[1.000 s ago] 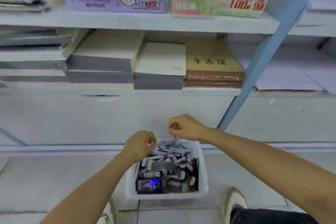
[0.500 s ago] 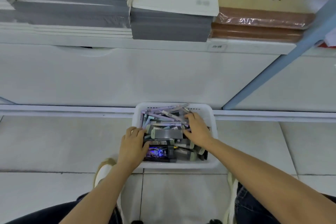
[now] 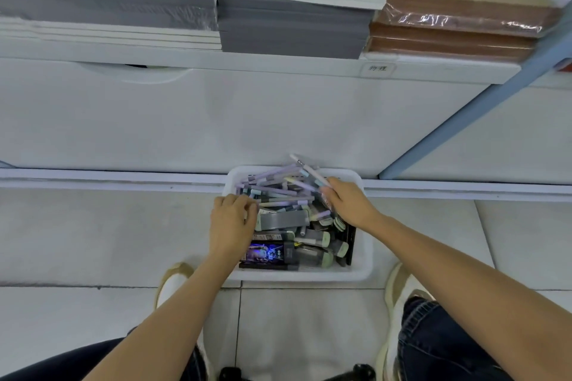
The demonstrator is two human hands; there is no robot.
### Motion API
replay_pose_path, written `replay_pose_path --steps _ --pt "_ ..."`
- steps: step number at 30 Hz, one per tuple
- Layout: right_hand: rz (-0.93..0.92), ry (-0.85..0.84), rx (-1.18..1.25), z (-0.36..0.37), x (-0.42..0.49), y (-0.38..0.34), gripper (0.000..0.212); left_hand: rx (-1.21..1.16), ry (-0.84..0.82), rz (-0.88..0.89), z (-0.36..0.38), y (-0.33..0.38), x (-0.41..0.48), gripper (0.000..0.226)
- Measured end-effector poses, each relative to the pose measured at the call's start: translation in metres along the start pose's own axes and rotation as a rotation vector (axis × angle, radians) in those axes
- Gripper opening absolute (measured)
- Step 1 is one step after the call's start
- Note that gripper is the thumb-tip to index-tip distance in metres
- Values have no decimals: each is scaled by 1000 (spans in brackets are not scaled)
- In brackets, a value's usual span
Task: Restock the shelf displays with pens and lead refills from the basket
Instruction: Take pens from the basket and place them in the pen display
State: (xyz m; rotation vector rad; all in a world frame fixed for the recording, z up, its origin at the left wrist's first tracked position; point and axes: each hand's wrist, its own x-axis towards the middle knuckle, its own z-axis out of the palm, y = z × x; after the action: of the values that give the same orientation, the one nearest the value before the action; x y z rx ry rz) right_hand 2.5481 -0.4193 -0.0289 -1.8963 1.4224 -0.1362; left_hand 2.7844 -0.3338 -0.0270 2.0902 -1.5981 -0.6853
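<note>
A white plastic basket (image 3: pixel 362 272) sits on the tiled floor against the shelf base, full of pastel pens (image 3: pixel 272 192) and flat lead refill packs (image 3: pixel 280 221). My right hand (image 3: pixel 348 204) is over the basket's far right part and grips a white pen (image 3: pixel 309 172) that points up and away to the left. My left hand (image 3: pixel 230 223) reaches in over the basket's left rim, fingers curled onto the pens there; whether it holds one is hidden.
Above the basket is a white shelf base panel (image 3: pixel 216 120). The shelf over it carries grey paper stacks (image 3: pixel 291 28) and brown wrapped notebooks (image 3: pixel 458 25). A blue upright post (image 3: pixel 470 114) slants at the right. My shoes (image 3: pixel 173 284) flank the basket.
The view dropped from the upper shelves to the floor. Both hands came down into the basket, and my right hand has lifted a white pen out of the pile.
</note>
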Motion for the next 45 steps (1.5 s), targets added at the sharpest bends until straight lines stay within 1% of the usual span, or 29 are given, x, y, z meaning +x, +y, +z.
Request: replay_pose_path --steps 2,4,6,8,10,12,14,15,17,18,19,21,22,23,25,28,30,33,35,37,40,42,45 --pt "-47 69 16 -6 -3 -6 24 -242 -97 -114 -1 16 5 25" --pt "-72 116 82 -10 -7 -13 24 -504 -249 -252 -1 33 6 30" --pt "-88 62 186 -7 -13 -23 22 -741 -417 -326 2 47 6 37" --pt "-129 -45 190 3 -21 -36 21 -941 -522 -328 6 59 4 41" --pt "-197 -129 226 16 -29 -47 19 -1165 -495 -380 11 66 3 37" --pt "-206 -201 327 25 -33 -52 18 -1252 -387 -499 14 66 2 26" --pt "-189 -251 333 28 -32 -51 20 -1172 -292 -538 17 58 2 23" --pt "-180 -226 292 28 -30 -48 23 -1091 -247 -534 18 51 1 22" --pt "-157 -64 182 28 -23 -38 23 -965 -151 -529 13 36 1 19" --pt "-150 18 116 29 -19 -34 20 -954 -118 -529 10 29 1 18" --pt "-143 46 36 31 -15 -30 20 -957 -99 -529 8 21 1 18" --pt "-149 -35 -180 39 -9 -27 33 -934 -89 -538 6 11 -1 21" --pt "-159 -71 -257 44 -7 -26 39 -899 -94 -544 6 6 -1 22" --pt "-160 -73 -284 48 -6 -25 43 -862 -103 -543 7 3 -2 22" --pt "-138 -61 -261 53 -6 -23 44 -793 -128 -520 9 -2 -3 23" --pt "-152 -77 -250 57 -9 -18 40 -685 -151 -473 11 -6 -3 22" --pt "-161 -103 -227 59 -10 -17 37 -610 -134 -442 12 -8 -3 21" --pt "-151 -143 -109 53 -7 -17 30 -492 -76 -407 12 -14 -3 16" --pt "-153 -169 -48 41 -5 -14 29 -455 -68 -392 12 -16 -2 13" --pt "-143 -223 -33 26 -3 -9 30 -389 -113 -379 12 -16 -2 16" --pt "-98 -306 -23 12 -6 -3 27 -232 -296 -346 16 -12 -5 19" --pt "-68 -279 16 8 -9 -1 28 -168 -343 -315 21 -11 -7 16" --pt "-2 -172 102 5 -14 1 26 -209 -277 -338 25 -9 -8 15"
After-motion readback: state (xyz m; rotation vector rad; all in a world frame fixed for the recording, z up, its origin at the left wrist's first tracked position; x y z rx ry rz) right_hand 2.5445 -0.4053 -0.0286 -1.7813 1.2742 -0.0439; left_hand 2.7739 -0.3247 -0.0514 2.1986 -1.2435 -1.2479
